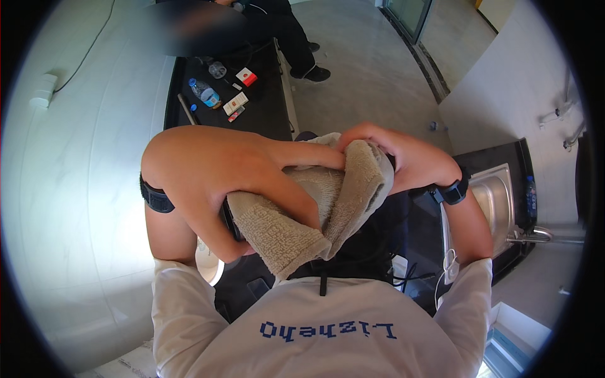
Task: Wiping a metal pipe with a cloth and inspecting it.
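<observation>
A beige-grey terry towel (283, 236) is bunched up in front of my chest, held between both hands. My left hand (236, 165) grips its left part, with fingers stretched across the cloth and pressed into its folds. At the towel's right end, my right hand (373, 137) curls over a raised fold. A dark edge (230, 219) shows between my left hand and the cloth; what it belongs to is hidden. Black straps circle both wrists.
Beyond my hands, a black counter (269, 113) bears a plastic bottle (205, 94), small boxes (235, 103) and a rod. A person in dark clothing (298, 42) is behind it. Right: a steel sink (491, 198) and faucet (539, 235). Nearer are cables (411, 278) and a white container (208, 264).
</observation>
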Demonstrator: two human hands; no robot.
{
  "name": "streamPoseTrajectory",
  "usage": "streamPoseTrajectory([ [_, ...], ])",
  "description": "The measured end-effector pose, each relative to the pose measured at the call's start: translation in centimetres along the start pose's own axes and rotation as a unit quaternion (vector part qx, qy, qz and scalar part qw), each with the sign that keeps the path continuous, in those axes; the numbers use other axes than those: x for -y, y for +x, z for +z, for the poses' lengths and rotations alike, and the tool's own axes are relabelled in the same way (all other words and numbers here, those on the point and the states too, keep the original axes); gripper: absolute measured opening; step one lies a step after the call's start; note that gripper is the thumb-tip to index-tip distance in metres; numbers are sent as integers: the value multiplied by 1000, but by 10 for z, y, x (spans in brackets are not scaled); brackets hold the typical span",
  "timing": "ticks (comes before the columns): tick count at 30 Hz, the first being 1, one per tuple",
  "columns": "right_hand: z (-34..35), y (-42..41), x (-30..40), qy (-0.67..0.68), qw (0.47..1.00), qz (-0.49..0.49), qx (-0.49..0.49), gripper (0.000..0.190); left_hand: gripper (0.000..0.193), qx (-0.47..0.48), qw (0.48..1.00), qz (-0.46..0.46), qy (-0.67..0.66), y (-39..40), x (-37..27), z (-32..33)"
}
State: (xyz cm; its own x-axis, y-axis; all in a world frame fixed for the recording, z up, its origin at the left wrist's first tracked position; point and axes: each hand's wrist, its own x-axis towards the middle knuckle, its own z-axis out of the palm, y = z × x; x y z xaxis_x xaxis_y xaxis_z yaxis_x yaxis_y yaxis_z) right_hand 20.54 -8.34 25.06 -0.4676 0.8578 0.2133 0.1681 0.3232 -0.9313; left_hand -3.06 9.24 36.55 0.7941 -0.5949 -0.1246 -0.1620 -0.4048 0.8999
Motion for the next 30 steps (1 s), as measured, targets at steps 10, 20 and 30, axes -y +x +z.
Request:
streamPoseTrajectory([
  [10,15,-19,18,-203,957,30,-207,61,38,-145,980,87,105,-27,21,2],
  [20,7,-14,30,-324,907,39,-266,42,35,-316,927,-27,198,-23,-4,10],
  [30,16,-3,31,-435,868,43,-237,42,53,-301,772,-256,498,22,12,26],
])
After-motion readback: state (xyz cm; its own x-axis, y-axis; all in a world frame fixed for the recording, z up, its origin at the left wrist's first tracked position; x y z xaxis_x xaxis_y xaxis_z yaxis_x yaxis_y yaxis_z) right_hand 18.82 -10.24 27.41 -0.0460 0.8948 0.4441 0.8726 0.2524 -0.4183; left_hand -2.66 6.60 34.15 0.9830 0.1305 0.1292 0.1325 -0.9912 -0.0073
